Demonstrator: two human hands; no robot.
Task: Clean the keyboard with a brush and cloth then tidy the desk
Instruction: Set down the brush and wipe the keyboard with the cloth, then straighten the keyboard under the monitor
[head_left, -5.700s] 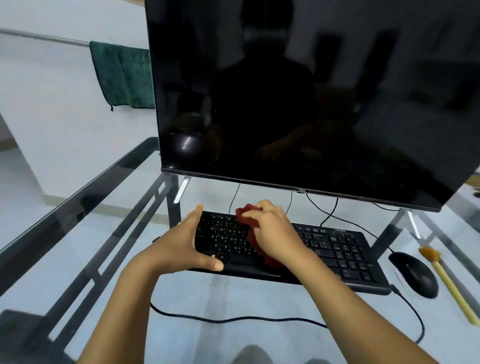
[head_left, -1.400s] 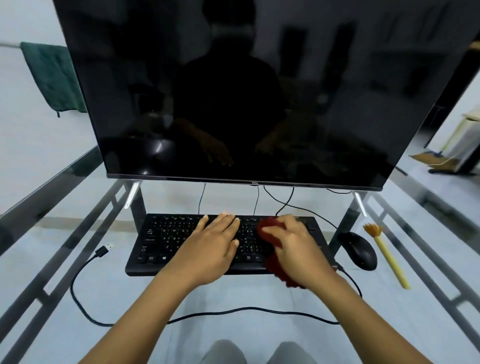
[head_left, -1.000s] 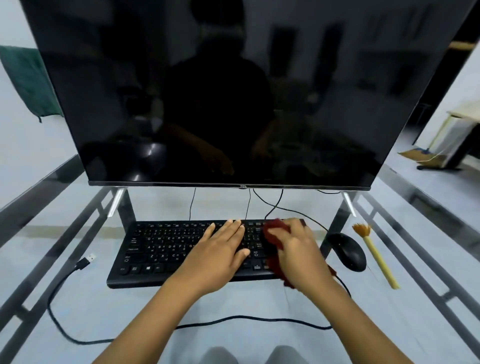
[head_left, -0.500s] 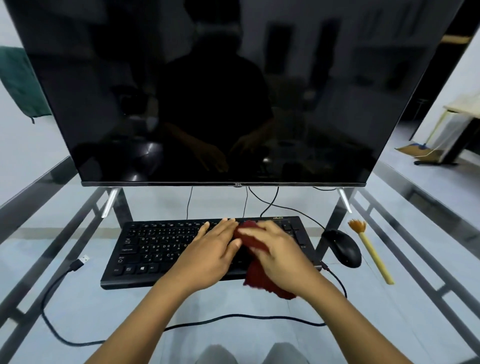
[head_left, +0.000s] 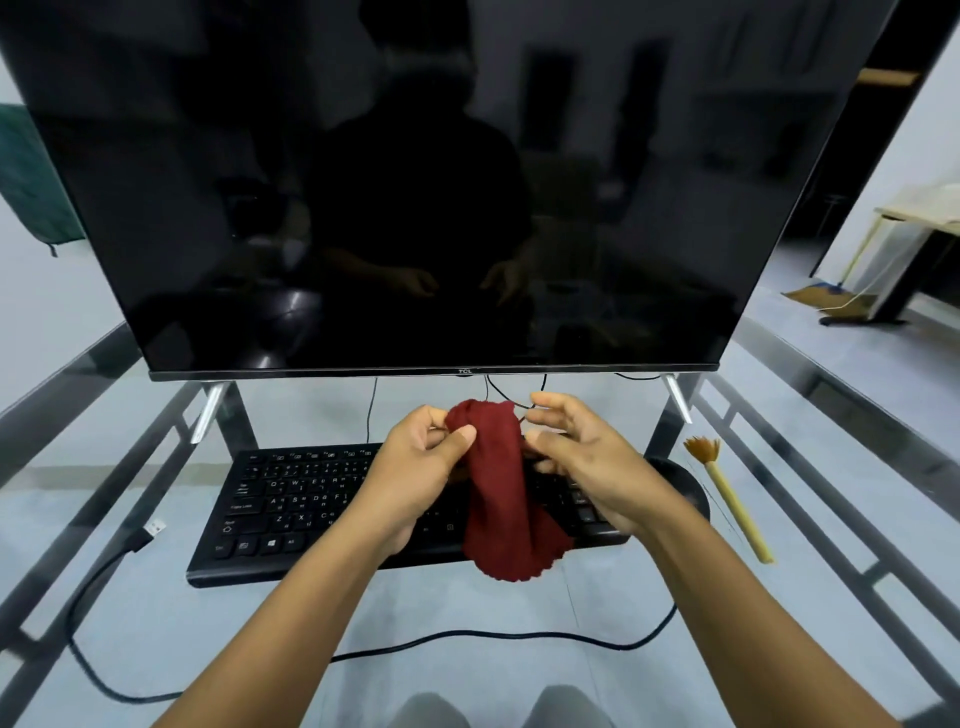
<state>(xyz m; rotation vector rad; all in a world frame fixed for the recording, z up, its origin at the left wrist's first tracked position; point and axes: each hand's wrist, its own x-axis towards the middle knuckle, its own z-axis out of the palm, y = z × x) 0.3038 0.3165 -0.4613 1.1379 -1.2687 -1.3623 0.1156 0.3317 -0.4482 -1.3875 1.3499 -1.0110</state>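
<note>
Towel (head_left: 31, 176), green, hangs far left, off the desk. USB plug (head_left: 154, 530) lies loose on the glass desk (head_left: 130, 597), its cable (head_left: 467, 636) looping along the near side under both forearms. Keyboard (head_left: 291, 499) sits centre, below the dark monitor (head_left: 441, 182). Left hand (head_left: 415, 467) is raised over the keys, thumb and curled fingers pinching the top of the red cloth (head_left: 498, 493); the cloth hangs bunched, its tail reaching past the keyboard's near edge. Right hand (head_left: 587, 462) is just beside the cloth, fingers loosely spread and half curled, thumb at the cloth's right edge, no clear grip. Mouse (head_left: 685, 480) is mostly hidden behind the right wrist. Brush (head_left: 732, 504) lies right of it, bristles far, handle near. Risks: the cloth hangs from one pinch, so a slip would drop it on the keys; the dangling tail may drag lint back over wiped keys; the right forearm is close to the mouse and brush, so a sideways sweep could knock the brush towards the desk's edge; the loose cable could snag an arm.
</note>
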